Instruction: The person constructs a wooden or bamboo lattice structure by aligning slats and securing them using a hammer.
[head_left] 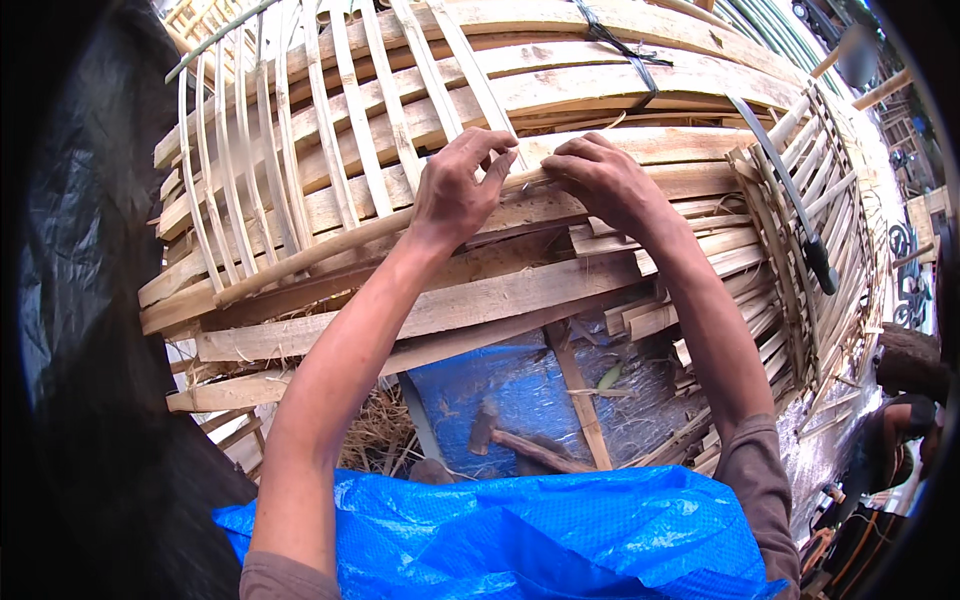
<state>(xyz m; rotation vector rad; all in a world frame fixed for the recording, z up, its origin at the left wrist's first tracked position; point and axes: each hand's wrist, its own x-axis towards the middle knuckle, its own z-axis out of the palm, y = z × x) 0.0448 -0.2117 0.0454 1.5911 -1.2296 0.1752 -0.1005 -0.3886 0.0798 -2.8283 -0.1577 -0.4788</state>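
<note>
- A person bends over a large woven bamboo frame (560, 80), both bare hands meeting on one long bamboo strip (330, 245) that crosses the curved slats.
- The left hand (455, 190) curls over the strip's upper end, fingers bent down and closed on it, thumb side toward the other hand.
- The right hand (605, 180) sits just beside it, fingertips pinching the same strip where it passes under a broad slat; the two hands almost touch.
- The strip slopes down to the person's left, its free end near the frame's outer edge.
- Inside the frame's open hollow, below the forearms, a hammer (500, 435) with a wooden handle lies on blue plastic sheeting (470, 385), with loose splints around it.
- A dark-handled blade (790, 200) rests on the slats to the right, well apart from the hands.
- A blue tarp (520, 540) covers the lap at the lower edge; black sheeting (90, 300) closes off the left side.
</note>
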